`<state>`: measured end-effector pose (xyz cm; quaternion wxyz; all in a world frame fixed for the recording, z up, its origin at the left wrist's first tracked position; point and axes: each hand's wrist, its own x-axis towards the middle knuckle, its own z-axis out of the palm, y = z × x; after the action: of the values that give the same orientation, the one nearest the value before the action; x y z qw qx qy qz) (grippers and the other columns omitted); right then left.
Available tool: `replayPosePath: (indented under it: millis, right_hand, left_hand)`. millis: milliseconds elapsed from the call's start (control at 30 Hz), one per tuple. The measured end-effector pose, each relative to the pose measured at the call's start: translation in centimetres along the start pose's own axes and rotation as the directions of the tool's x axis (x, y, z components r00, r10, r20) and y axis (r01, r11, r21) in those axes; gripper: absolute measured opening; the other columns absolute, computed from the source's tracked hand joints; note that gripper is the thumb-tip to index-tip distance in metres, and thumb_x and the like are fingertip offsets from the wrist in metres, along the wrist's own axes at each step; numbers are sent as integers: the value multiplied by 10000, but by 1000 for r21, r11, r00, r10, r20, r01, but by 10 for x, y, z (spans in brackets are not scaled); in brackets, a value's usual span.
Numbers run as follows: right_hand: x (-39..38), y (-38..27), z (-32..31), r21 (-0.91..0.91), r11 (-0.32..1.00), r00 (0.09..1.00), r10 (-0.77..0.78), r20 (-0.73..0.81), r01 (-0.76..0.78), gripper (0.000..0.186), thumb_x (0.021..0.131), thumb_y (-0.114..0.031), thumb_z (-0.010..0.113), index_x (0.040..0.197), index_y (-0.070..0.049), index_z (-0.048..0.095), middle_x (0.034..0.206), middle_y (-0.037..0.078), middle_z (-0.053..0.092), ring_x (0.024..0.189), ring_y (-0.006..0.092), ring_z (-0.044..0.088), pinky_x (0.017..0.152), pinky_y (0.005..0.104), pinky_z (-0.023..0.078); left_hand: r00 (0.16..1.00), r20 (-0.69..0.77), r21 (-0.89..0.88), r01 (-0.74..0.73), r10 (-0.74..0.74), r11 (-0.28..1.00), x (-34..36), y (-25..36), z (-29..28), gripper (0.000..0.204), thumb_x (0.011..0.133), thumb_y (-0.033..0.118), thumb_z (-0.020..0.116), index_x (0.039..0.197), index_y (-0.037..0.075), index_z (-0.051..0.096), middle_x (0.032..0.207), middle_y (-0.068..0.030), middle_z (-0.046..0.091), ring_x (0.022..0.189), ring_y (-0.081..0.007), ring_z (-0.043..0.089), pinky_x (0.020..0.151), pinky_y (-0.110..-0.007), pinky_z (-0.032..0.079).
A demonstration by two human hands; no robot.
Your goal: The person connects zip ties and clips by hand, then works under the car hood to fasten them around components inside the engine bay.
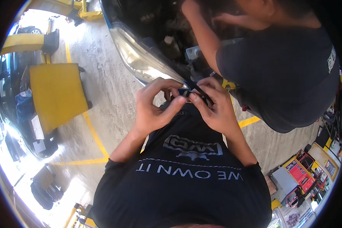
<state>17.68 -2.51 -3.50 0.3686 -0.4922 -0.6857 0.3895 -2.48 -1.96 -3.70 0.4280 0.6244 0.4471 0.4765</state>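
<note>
My left hand [155,106] and my right hand [212,102] meet in front of me, thumbs and fingers pinched on a small dark part [186,92]. A narrow black strip [205,97] runs from it through my right fingers; I cannot make out what the part is. Just beyond my hands are the car's clear headlight [140,53] and blue body edge, with the dark open engine bay [155,19] behind.
A co-worker [273,76] leans into the engine bay at my right, both arms forward. At left stand a yellow platform [57,95], yellow lift arms [22,43] and a dark car [9,87]. Tool boxes and red cases [298,174] sit at lower right.
</note>
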Motion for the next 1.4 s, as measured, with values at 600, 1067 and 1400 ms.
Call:
replayPosePath:
  millis: [600,1067,1400]
  right_hand:
    - [-58,-24,-9,65,997,980,21,196,-34,83,948,-71,652,985,-6,616,748,112,614,608,220,580,572,323,443]
    - [-63,-19,5,447,875,947,36,321,-185,59,953,6,632,1011,19,625,839,-10,545,789,44,475,692,211,412]
    - [-32,-39,39,331,917,875,38,483,-222,150,1006,-122,618,950,17,628,802,5,580,771,57,521,694,227,434]
  left_hand:
    - [999,-34,276,9,0,961,-75,47,24,96,796,-37,759,888,-23,733,812,-97,729,670,-138,663,614,-253,500]
    - [997,-61,130,-29,37,991,-88,40,15,113,825,2,718,927,-21,674,869,-121,699,755,-180,648,711,-307,521]
    - [895,405,23,194,-187,981,-60,14,-61,280,938,30,544,1204,-38,593,1181,-172,647,1026,-342,648,991,-431,463]
